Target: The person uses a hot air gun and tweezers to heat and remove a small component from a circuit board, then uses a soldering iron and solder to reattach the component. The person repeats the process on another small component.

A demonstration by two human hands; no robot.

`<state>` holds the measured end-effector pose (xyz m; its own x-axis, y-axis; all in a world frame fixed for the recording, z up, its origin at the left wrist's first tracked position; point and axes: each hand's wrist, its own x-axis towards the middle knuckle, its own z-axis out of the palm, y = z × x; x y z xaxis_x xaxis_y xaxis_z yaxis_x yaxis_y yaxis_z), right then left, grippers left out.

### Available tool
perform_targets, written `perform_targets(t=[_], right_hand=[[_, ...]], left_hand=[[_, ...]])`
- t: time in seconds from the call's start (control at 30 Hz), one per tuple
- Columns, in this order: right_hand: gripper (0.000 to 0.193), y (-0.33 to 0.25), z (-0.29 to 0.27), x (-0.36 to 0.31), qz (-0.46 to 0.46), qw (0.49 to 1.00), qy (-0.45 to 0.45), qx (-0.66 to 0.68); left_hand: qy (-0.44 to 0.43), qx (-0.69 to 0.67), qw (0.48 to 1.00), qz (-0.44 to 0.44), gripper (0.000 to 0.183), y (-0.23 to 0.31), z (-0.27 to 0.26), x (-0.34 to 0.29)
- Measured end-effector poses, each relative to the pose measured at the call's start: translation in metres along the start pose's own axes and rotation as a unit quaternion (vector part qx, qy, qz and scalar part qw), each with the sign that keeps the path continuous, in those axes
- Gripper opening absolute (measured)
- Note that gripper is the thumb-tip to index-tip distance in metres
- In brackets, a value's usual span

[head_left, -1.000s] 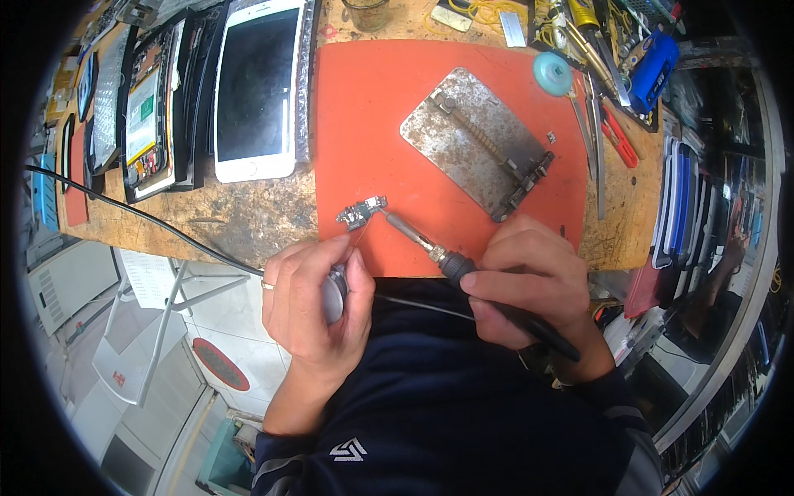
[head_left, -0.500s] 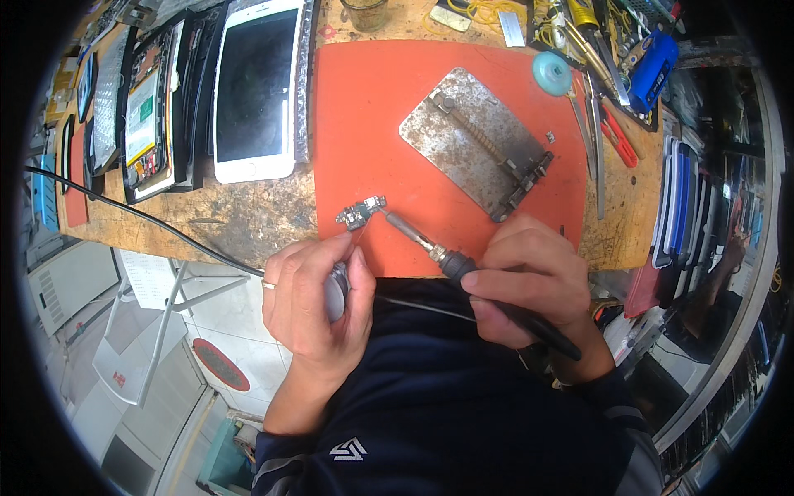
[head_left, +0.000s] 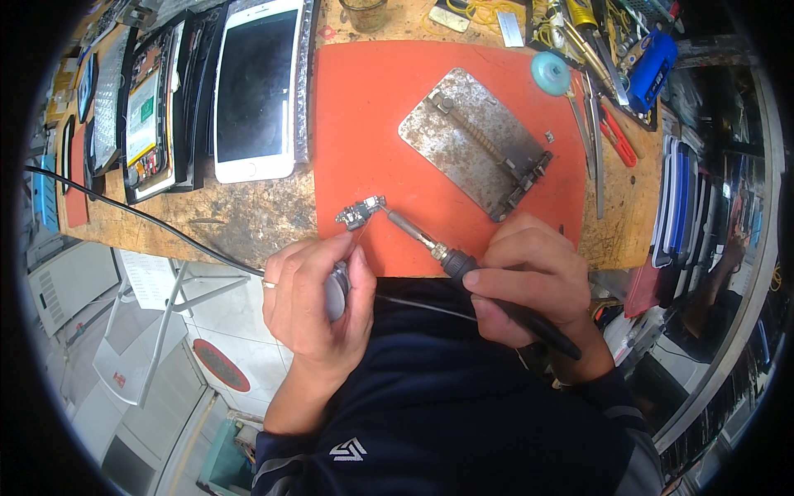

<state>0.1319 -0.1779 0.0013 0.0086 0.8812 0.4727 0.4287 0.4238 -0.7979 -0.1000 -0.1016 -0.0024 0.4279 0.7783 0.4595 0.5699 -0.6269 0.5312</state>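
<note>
A small circuit board (head_left: 361,213) with silver and dark parts lies near the front of the orange mat (head_left: 360,107). Just below it, my left hand (head_left: 318,293) is closed round a grey, round solder spool (head_left: 336,296). From its fingertips a fine wire rises toward the board. My right hand (head_left: 533,281) grips the black handle of a soldering iron (head_left: 456,263), whose metal tip meets or almost meets the board's right end. Between the hands runs a thin grey line; I cannot tell whether it is cable or tool.
A stained metal board holder (head_left: 471,140) rests on the mat's right half. White-framed phone (head_left: 256,91) and opened devices (head_left: 153,107) stand at left. Tweezers (head_left: 594,132), red-handled tool (head_left: 619,139), teal disc (head_left: 551,74) and blue device (head_left: 652,73) sit at right. A black cable (head_left: 165,221) crosses from the left.
The soldering iron has shifted very slightly at the board's right end. Both hands keep the same grip, and the board stays in place.
</note>
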Motion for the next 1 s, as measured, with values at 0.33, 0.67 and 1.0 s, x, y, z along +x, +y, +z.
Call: perform_targets(t=[0.33,0.67,1.0], right_hand=[[0.025,0.0001,-0.0005,0.0001,0.001,1.000,-0.008,0.005],[0.028,-0.0010,-0.0002,0.0004,0.004,1.000,-0.008,0.004],[0.028,-0.0022,-0.0003,-0.0006,0.011,1.000,-0.006,0.006]], left_hand=[[-0.002,0.001,1.000,-0.005,0.034,0.0002,0.0014,0.0004],[0.002,0.002,1.000,0.000,0.034,0.0002,0.0022,0.0007],[0.003,0.003,1.000,0.002,0.034,-0.0005,0.0021,-0.0002]])
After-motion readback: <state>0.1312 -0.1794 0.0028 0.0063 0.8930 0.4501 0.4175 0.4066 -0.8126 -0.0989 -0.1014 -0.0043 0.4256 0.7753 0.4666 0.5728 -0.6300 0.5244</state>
